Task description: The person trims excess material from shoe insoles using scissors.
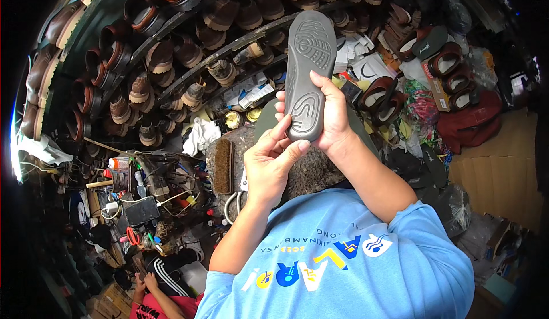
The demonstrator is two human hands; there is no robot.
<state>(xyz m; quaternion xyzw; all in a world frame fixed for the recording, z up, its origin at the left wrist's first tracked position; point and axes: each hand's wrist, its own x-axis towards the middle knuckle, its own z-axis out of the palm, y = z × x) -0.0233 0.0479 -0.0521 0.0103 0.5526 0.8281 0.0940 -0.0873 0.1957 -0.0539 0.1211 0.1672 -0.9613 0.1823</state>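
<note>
A dark grey shoe sole [309, 73] is held up in front of the person's chest, above a rough grey block [311, 173]. Its long axis runs almost straight away from the body, the far end leaning slightly right. The broad toe end points away and the narrower heel end points toward the person, with the patterned underside facing up. Moulded curved lines mark the toe, and a raised winding emblem sits within an oval on the heel.

The right hand [331, 113] grasps the sole around its heel half, thumb along the right edge and fingertips showing past the left edge. The left hand [269, 159] has its fingers bent, with the index finger at the heel's left side and the thumb at its tip.

A brown-bristled brush [223, 167] lies at the block's left edge, with a white cloth [201, 136] beyond it. Brown shoes [221, 15] fill the rows above and below the front edge of a shelf [229, 54]. To the right, a white box [372, 67] carries a dark curved mark. The blue shirt [343, 250] bears upside-down lettering in yellow, white and dark blue. At lower left, a co-worker's hands [146, 284] show beside a red shirt [174, 306].
</note>
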